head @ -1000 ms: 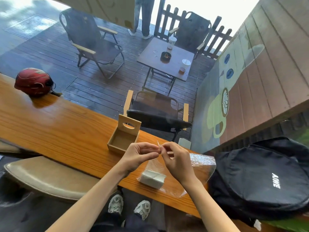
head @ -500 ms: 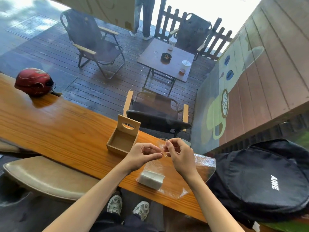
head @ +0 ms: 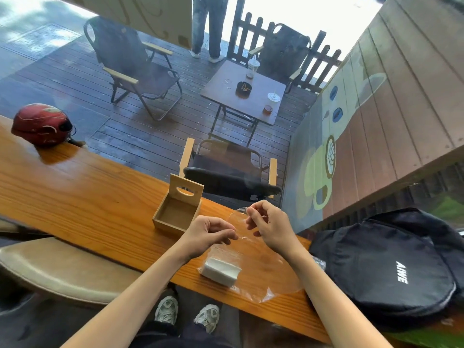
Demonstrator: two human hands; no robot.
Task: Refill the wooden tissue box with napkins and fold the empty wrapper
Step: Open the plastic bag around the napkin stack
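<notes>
The left hand (head: 209,234) has its fingers curled, thumb and forefinger pinching the near edge of the clear wrapper's (head: 253,267) open mouth. The right hand (head: 270,226), at 3 o'clock from the left and just apart from it, pinches the far edge of the same mouth, with its other fingers loosely bent. Between the two hands the mouth of the wrapper is held up off the counter (head: 75,194) and spread open.

The rest of the wrapper trails down toward 6 o'clock and lies on the counter, and a white stack of napkins (head: 221,271) sits inside it at the near end, close to the counter's front edge.

The wooden box (head: 175,213) stands on the counter at 10 o'clock from the left hand, near it but not touching. Its lid (head: 185,192), with an oval slot, is tipped up at the far side, and the inside shows only bare wood.

A black backpack (head: 381,267) rests at 3 o'clock from the right hand. A red helmet (head: 41,125) sits well apart at 9 o'clock, at the counter's far edge.
</notes>
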